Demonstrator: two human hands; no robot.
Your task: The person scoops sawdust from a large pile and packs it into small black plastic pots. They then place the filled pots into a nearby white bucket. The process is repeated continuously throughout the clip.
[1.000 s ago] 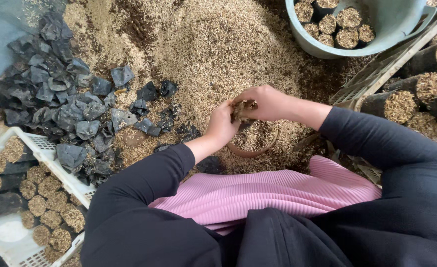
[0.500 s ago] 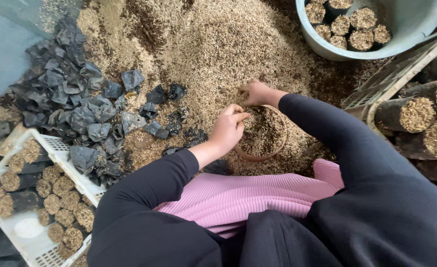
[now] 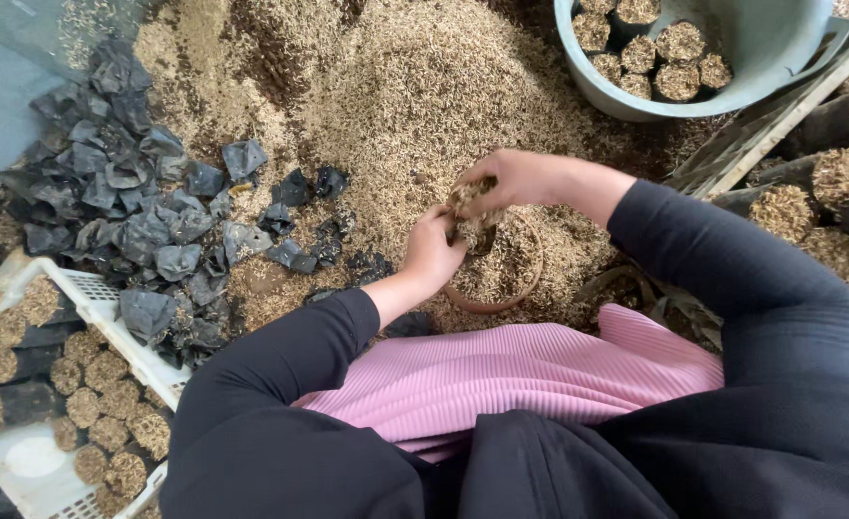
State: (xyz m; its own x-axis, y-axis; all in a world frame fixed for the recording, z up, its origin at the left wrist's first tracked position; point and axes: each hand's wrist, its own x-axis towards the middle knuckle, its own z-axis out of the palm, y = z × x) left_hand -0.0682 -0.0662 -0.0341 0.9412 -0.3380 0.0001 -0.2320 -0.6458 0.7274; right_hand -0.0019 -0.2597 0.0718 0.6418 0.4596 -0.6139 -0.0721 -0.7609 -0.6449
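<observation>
Here, a small black bag packed with husk sits between both sets of fingers, the left hand gripping its side, the right hand pinching husk at its mouth. Just beneath lies a round brown bowl; empty black bags lie well off past the left fingers.

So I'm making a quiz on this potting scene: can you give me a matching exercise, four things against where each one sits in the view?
Things:
1. grey-green tub
2. white crate
3. empty black bags
4. hands

Places:
A. lower left corner
B. middle, over a round bowl of husk mix
C. top right
D. left, heaped on the husk pile

Pairs: 1-C, 2-A, 3-D, 4-B
</observation>
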